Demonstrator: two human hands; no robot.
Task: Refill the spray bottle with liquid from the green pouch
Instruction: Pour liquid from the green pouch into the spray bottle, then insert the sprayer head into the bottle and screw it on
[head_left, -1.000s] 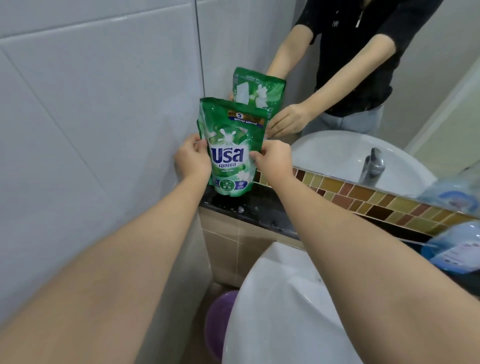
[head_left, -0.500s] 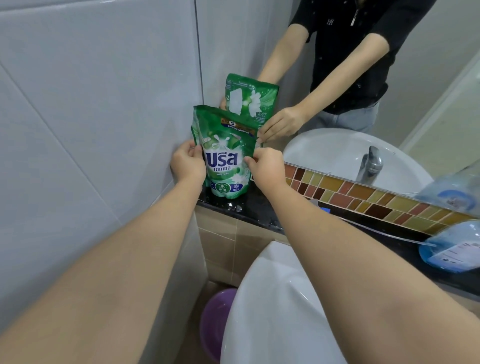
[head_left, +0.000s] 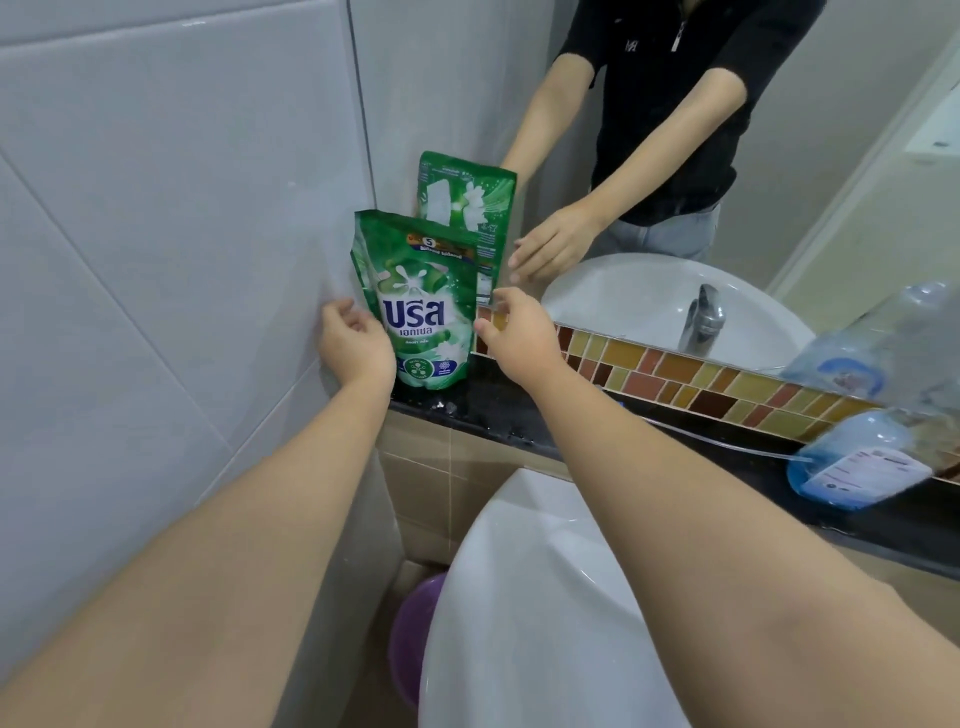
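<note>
The green pouch (head_left: 423, 306) stands upright on the black ledge (head_left: 498, 410), tucked into the corner between the tiled wall and the mirror. My left hand (head_left: 353, 348) hovers at its lower left side with the fingers apart. My right hand (head_left: 517, 335) is just off the pouch's right edge, fingers loosely spread and holding nothing. A clear bottle with blue liquid (head_left: 857, 462) lies on its side at the far right of the ledge, with a thin clear tube (head_left: 727, 441) running left from it. Its top end is out of view.
A white sink basin (head_left: 545, 597) sits below the ledge, with a purple bucket (head_left: 415, 639) on the floor beneath it. A mosaic tile strip (head_left: 675, 374) runs under the mirror (head_left: 779, 156), which reflects the pouch, the faucet and a person. A white tiled wall (head_left: 156, 260) closes the left side.
Both hands have let go of the pouch and drawn slightly away from its sides. The pouch now stands on the ledge on its own.
</note>
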